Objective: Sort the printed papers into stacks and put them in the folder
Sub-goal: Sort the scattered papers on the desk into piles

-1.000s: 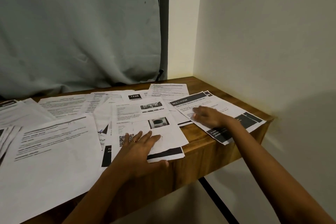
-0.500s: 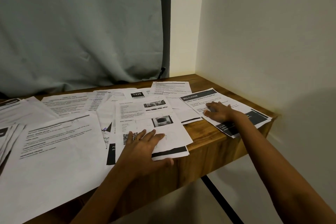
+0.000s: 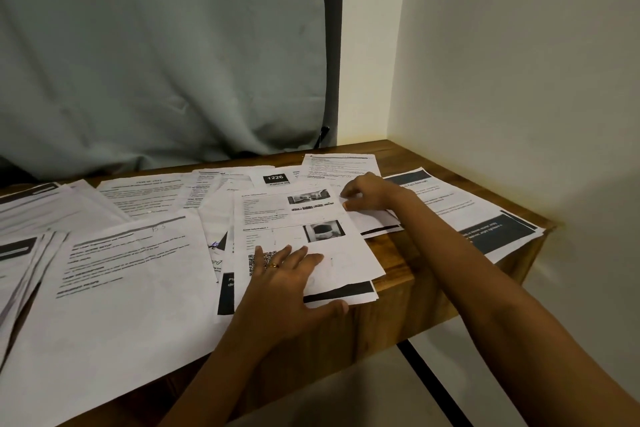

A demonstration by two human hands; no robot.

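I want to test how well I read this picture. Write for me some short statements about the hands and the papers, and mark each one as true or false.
1. The left hand lies flat on the QR-code sheet. True.
2. The right hand holds a pen above the papers. False: its fingers are curled at the far right corner of the QR-code sheet and seem to pinch it.
3. A ring is on one finger of the left hand. True.
4. The black label on a far sheet reads 1262. False: it reads 1226.
5. The papers lie on a glass table. False: it is a wooden table.
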